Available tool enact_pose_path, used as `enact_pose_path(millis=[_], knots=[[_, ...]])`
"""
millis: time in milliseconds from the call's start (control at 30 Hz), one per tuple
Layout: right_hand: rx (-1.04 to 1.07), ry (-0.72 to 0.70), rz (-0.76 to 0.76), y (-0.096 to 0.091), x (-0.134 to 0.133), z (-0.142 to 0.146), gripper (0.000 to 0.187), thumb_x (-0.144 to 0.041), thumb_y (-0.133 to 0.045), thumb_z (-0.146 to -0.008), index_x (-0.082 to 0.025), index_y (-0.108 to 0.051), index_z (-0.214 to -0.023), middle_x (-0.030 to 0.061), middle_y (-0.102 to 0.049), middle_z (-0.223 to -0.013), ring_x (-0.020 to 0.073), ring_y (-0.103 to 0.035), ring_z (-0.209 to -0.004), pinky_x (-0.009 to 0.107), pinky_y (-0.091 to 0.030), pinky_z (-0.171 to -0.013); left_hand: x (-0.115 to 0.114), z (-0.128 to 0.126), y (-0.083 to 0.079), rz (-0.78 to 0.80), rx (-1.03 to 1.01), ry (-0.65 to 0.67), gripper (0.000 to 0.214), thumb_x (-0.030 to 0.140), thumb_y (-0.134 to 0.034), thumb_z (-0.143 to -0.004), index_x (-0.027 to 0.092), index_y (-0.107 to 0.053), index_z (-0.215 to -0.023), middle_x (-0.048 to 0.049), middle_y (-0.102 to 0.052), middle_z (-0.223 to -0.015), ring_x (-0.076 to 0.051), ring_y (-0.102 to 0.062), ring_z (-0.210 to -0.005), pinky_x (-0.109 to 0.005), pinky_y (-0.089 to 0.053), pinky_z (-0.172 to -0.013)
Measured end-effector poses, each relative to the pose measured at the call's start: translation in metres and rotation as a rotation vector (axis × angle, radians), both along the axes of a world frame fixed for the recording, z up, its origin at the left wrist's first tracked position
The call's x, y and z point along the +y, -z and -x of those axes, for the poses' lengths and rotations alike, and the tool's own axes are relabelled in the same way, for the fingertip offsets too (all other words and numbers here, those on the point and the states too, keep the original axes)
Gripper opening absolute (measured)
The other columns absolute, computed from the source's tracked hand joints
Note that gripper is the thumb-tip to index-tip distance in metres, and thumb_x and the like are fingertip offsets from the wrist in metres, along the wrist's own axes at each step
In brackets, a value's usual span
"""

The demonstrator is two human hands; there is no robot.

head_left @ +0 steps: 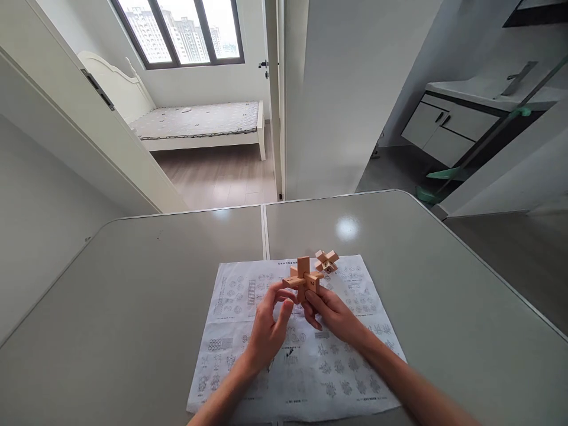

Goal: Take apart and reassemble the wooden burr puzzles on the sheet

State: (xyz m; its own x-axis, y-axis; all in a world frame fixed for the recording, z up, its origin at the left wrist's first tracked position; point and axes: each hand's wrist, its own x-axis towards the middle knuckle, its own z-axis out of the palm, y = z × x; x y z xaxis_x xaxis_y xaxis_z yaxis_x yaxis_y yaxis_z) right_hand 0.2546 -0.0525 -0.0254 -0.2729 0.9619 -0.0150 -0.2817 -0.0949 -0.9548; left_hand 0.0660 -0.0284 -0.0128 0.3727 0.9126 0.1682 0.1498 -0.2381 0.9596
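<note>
A wooden interlocking burr puzzle (pixel 303 278) with numbers on its pieces is held up over the printed sheet. My right hand (pixel 332 313) grips its lower right side between thumb and fingers. To the left of the puzzle is my left hand (pixel 268 325), with its thumb standing apart from half-curled fingers. Those fingertips reach the puzzle's left side; whether they touch it I cannot tell. Behind the held puzzle, a second, smaller wooden burr puzzle (pixel 327 261) rests at the sheet's far edge. Beneath both hands lies the creased instruction sheet (pixel 302 384), covered with small diagrams.
The sheet is spread on a grey-green table (pixel 133 319) with a seam down its middle. Past the far edge, a doorway shows a bed (pixel 199 121) under a window (pixel 180 29). At right stand a sink cabinet (pixel 448 127) and a green-ended pole (pixel 479 139).
</note>
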Motion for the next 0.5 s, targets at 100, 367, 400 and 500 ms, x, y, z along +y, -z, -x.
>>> enact_pose_path(millis=[100, 367, 400, 500], knots=[[-0.007, -0.026, -0.005, 0.0001, -0.0007, -0.0003, 0.039, -0.056, -0.051, -0.107, -0.020, -0.053, -0.092, -0.0053, -0.047, -0.072, 0.0081, -0.045, -0.050, 0.026, -0.039, -0.051, 0.0002, -0.0009, 0.0004, 0.016, 0.008, -0.049, 0.036, 0.052, -0.045, -0.108, 0.022, -0.056, -0.125, -0.0068, -0.071, -0.100, -0.022, -0.070, -0.093, -0.039, -0.055, -0.092], [-0.199, -0.041, -0.049, -0.0036, -0.0055, 0.0062, 0.044, -0.060, -0.047, -0.107, -0.022, -0.051, -0.086, -0.0066, -0.045, -0.062, 0.0095, -0.041, -0.050, 0.025, -0.034, -0.048, -0.0012, -0.0007, -0.0033, 0.018, 0.004, -0.173, 0.038, 0.055, -0.048, -0.106, 0.021, -0.058, -0.119, -0.0077, -0.071, -0.106, -0.021, -0.070, -0.094, -0.035, -0.055, -0.087], [-0.207, -0.043, -0.054, -0.0040, -0.0058, 0.0069, 0.043, -0.060, -0.047, -0.107, -0.021, -0.053, -0.088, -0.0069, -0.044, -0.062, 0.0097, -0.040, -0.050, 0.025, -0.033, -0.048, -0.0016, -0.0011, -0.0038, 0.014, 0.014, -0.179, 0.036, 0.054, -0.047, -0.107, 0.021, -0.058, -0.116, -0.0065, -0.071, -0.102, -0.020, -0.070, -0.090, -0.035, -0.055, -0.085], [-0.195, -0.033, -0.073, -0.0050, -0.0055, 0.0079, 0.040, -0.057, -0.047, -0.108, -0.021, -0.057, -0.095, -0.0076, -0.044, -0.061, 0.0095, -0.039, -0.049, 0.025, -0.033, -0.048, -0.0017, -0.0029, -0.0044, -0.006, 0.011, -0.179, 0.034, 0.052, -0.046, -0.108, 0.020, -0.059, -0.109, -0.0025, -0.068, -0.086, -0.018, -0.067, -0.079, -0.032, -0.055, -0.078]])
